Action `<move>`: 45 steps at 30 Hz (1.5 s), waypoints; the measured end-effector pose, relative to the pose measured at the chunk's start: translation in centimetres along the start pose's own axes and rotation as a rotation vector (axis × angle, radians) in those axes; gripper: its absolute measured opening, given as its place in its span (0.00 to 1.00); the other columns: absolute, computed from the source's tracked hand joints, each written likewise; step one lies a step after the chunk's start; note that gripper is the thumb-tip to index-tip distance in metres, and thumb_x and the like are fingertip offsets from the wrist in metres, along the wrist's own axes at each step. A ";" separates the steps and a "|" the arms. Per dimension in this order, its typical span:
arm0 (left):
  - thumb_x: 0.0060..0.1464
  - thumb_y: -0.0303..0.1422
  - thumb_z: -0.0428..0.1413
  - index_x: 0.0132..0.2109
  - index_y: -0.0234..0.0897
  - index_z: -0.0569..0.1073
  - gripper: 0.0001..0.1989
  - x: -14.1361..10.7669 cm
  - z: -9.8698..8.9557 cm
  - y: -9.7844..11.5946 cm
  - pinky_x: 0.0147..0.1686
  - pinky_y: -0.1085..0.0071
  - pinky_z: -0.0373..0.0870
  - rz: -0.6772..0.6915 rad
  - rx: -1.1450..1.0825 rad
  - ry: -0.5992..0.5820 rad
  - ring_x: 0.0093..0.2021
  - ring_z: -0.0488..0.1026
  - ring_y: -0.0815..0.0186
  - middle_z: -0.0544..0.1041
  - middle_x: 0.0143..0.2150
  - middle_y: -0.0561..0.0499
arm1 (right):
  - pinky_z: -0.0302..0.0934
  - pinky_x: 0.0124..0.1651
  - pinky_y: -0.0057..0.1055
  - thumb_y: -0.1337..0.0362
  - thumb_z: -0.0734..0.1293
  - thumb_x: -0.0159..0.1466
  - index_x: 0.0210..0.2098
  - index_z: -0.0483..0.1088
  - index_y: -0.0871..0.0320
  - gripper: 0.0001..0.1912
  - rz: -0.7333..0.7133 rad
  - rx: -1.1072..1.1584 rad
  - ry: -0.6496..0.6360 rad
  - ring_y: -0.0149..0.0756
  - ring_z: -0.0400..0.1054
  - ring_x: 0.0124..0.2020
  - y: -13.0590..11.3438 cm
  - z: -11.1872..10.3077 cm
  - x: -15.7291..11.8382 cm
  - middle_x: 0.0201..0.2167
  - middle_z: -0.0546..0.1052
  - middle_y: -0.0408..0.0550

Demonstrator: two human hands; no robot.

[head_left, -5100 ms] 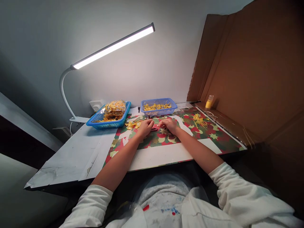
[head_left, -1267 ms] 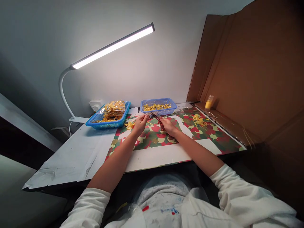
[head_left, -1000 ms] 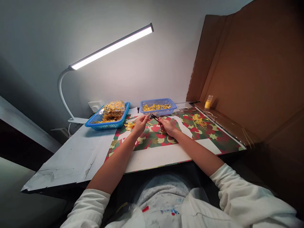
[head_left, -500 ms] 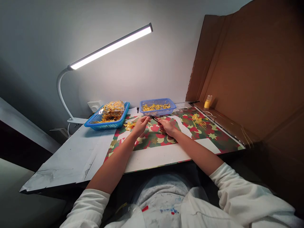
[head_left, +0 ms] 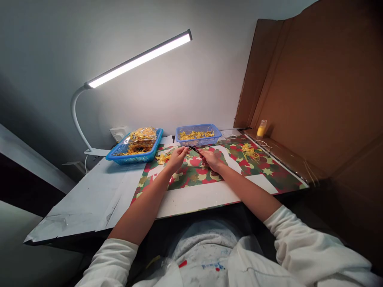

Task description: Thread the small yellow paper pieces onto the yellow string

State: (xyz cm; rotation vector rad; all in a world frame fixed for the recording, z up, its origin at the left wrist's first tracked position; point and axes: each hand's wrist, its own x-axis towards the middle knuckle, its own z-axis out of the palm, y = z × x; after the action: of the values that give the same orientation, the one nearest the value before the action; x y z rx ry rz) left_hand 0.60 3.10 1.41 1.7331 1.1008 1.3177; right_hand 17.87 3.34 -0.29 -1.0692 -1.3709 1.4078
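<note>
In my right hand (head_left: 211, 159), the closed fingers hold a slim dark tool (head_left: 195, 150), which looks like tweezers or small snips. It points left, toward the fingertips of my left hand (head_left: 177, 158). My left thumb and fingers are pinched together at the tool's tip, and what they hold is too small to make out. Both hands are over the patterned sheet (head_left: 191, 177), just in front of a violet-blue basket (head_left: 198, 141) of small yellow pieces. Loose yellow pieces (head_left: 162, 159) lie left of my left hand.
A bright blue basket (head_left: 131, 160) at the left holds yellow-brown pieces and a clear bag (head_left: 143, 134). Yellow strands (head_left: 249, 152) lie at the right, near a small yellow bottle (head_left: 261, 130). A lamp (head_left: 140, 59) hangs overhead; a cardboard wall (head_left: 317, 91) bounds the right side.
The tool's dark tips, seen slightly apart before, now look closer together by my left fingertips. Both hands have stayed in nearly the same place.
</note>
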 end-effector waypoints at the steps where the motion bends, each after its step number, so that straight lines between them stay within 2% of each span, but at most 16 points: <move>1: 0.51 0.49 0.54 0.24 0.36 0.66 0.20 0.0 0.0 0.1 0.23 0.73 0.48 0.000 0.001 0.002 0.21 0.51 0.72 0.58 0.19 0.58 | 0.51 0.22 0.27 0.43 0.61 0.60 0.22 0.60 0.55 0.23 -0.008 -0.020 0.007 0.26 0.48 0.16 0.0 0.0 0.0 0.15 0.54 0.37; 4: 0.51 0.49 0.54 0.24 0.36 0.66 0.20 -0.1 0.1 0.3 0.23 0.73 0.49 -0.001 -0.001 0.010 0.21 0.51 0.72 0.57 0.18 0.57 | 0.50 0.23 0.28 0.44 0.57 0.62 0.23 0.61 0.55 0.23 -0.072 -0.175 0.087 0.29 0.51 0.18 -0.1 -0.1 0.0 0.16 0.57 0.38; 8: 0.51 0.49 0.54 0.23 0.36 0.66 0.21 0.1 0.0 0.3 0.23 0.73 0.50 0.000 -0.028 0.044 0.21 0.52 0.71 0.56 0.18 0.57 | 0.47 0.28 0.29 0.51 0.57 0.65 0.21 0.59 0.56 0.20 -0.259 -0.600 0.241 0.31 0.56 0.24 -0.2 -0.9 -0.4 0.19 0.64 0.42; 10: 0.51 0.50 0.53 0.24 0.37 0.65 0.21 0.3 -0.2 0.2 0.23 0.73 0.51 0.000 -0.057 0.098 0.22 0.53 0.71 0.56 0.18 0.57 | 0.46 0.29 0.29 0.53 0.58 0.65 0.22 0.60 0.56 0.19 -0.307 -0.781 0.158 0.31 0.57 0.25 -0.3 -1.3 -0.7 0.20 0.66 0.42; 13: 0.52 0.50 0.52 0.24 0.37 0.65 0.21 0.7 -0.8 0.2 0.23 0.73 0.52 -0.002 -0.103 0.209 0.22 0.53 0.71 0.55 0.18 0.57 | 0.44 0.30 0.28 0.54 0.60 0.65 0.24 0.64 0.57 0.17 -0.361 -0.945 -0.144 0.30 0.56 0.25 -0.4 -1.4 -1.2 0.21 0.68 0.42; 15: 0.53 0.50 0.52 0.25 0.38 0.64 0.21 0.9 -1.1 0.4 0.23 0.73 0.52 -0.001 -0.130 0.274 0.22 0.52 0.71 0.55 0.19 0.58 | 0.44 0.30 0.27 0.55 0.61 0.65 0.26 0.65 0.57 0.15 -0.423 -0.988 -0.270 0.30 0.56 0.26 -0.5 -1.2 -1.5 0.23 0.69 0.42; 18: 0.54 0.49 0.52 0.25 0.38 0.62 0.21 1.0 -1.4 1.0 0.21 0.73 0.50 0.000 -0.191 0.309 0.21 0.50 0.72 0.53 0.19 0.58 | 0.45 0.31 0.27 0.56 0.64 0.64 0.27 0.66 0.58 0.13 -0.520 -1.037 -0.269 0.32 0.58 0.30 -0.7 -0.8 -1.8 0.28 0.70 0.45; 21: 0.54 0.50 0.53 0.25 0.38 0.61 0.21 1.0 -1.2 1.7 0.20 0.73 0.49 0.007 -0.288 0.278 0.20 0.48 0.73 0.51 0.19 0.59 | 0.49 0.36 0.29 0.58 0.67 0.61 0.29 0.69 0.58 0.10 -0.558 -1.066 -0.222 0.35 0.60 0.36 -0.6 -0.5 -1.8 0.32 0.72 0.48; 23: 0.54 0.50 0.53 0.25 0.38 0.60 0.21 0.9 -0.7 2.2 0.20 0.73 0.49 0.021 -0.348 0.245 0.19 0.47 0.73 0.50 0.19 0.59 | 0.52 0.39 0.30 0.57 0.67 0.61 0.30 0.71 0.58 0.11 -0.549 -0.984 -0.192 0.37 0.61 0.39 -0.5 -0.2 -1.7 0.33 0.72 0.49; 25: 0.53 0.51 0.54 0.25 0.38 0.60 0.22 0.6 -0.1 2.7 0.21 0.73 0.50 0.038 -0.393 0.195 0.20 0.47 0.73 0.49 0.19 0.59 | 0.55 0.42 0.31 0.53 0.64 0.63 0.29 0.72 0.59 0.16 -0.472 -0.776 -0.183 0.37 0.63 0.40 -0.4 0.3 -1.7 0.33 0.73 0.49; 30: 0.49 0.53 0.57 0.25 0.37 0.61 0.24 -0.5 1.7 3.8 0.22 0.74 0.54 0.055 -0.467 0.001 0.21 0.51 0.74 0.56 0.21 0.58 | 0.61 0.38 0.31 0.46 0.50 0.67 0.30 0.71 0.59 0.28 0.006 -0.033 -0.346 0.34 0.67 0.32 -0.4 2.2 -1.4 0.28 0.74 0.50; 33: 0.48 0.54 0.57 0.25 0.36 0.61 0.25 -1.3 2.7 3.8 0.21 0.74 0.53 0.005 -0.447 -0.113 0.21 0.52 0.75 0.57 0.21 0.57 | 0.61 0.35 0.31 0.51 0.46 0.69 0.30 0.70 0.58 0.28 0.151 0.215 -0.379 0.34 0.67 0.30 -0.6 2.6 -1.1 0.24 0.72 0.49; 35: 0.47 0.53 0.58 0.25 0.36 0.62 0.25 -1.8 3.2 3.5 0.21 0.75 0.52 -0.017 -0.440 -0.201 0.22 0.54 0.75 0.57 0.21 0.57 | 0.60 0.33 0.31 0.55 0.48 0.70 0.29 0.67 0.57 0.23 0.153 0.309 -0.291 0.33 0.66 0.27 -0.9 2.2 -0.9 0.22 0.70 0.46; 38: 0.47 0.54 0.58 0.25 0.35 0.63 0.25 -2.4 3.9 3.1 0.22 0.74 0.52 -0.026 -0.401 -0.325 0.22 0.54 0.75 0.58 0.22 0.56 | 0.57 0.31 0.29 0.61 0.53 0.69 0.25 0.60 0.56 0.16 0.065 0.385 -0.097 0.29 0.59 0.22 -1.9 0.6 -0.6 0.19 0.62 0.40; 42: 0.50 0.53 0.56 0.25 0.35 0.63 0.24 -2.9 4.2 3.0 0.22 0.73 0.49 -0.089 -0.326 -0.496 0.22 0.51 0.74 0.55 0.21 0.58 | 0.49 0.26 0.27 0.60 0.52 0.70 0.23 0.51 0.54 0.18 -0.035 0.412 0.001 0.26 0.42 0.16 -3.5 -3.3 -0.3 0.16 0.45 0.34; 45: 0.50 0.53 0.56 0.24 0.36 0.61 0.25 -2.9 4.0 3.0 0.21 0.73 0.47 -0.104 -0.336 -0.545 0.21 0.50 0.75 0.55 0.21 0.58 | 0.43 0.22 0.27 0.57 0.54 0.69 0.24 0.50 0.53 0.18 -0.080 0.373 0.128 0.28 0.36 0.16 -3.9 -6.0 0.2 0.15 0.42 0.33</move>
State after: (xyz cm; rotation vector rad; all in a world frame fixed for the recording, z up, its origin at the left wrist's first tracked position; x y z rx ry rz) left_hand 4.76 -0.83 1.96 1.6155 0.6089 0.8309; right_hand 23.76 5.08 3.46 -0.8334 -0.9979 1.4392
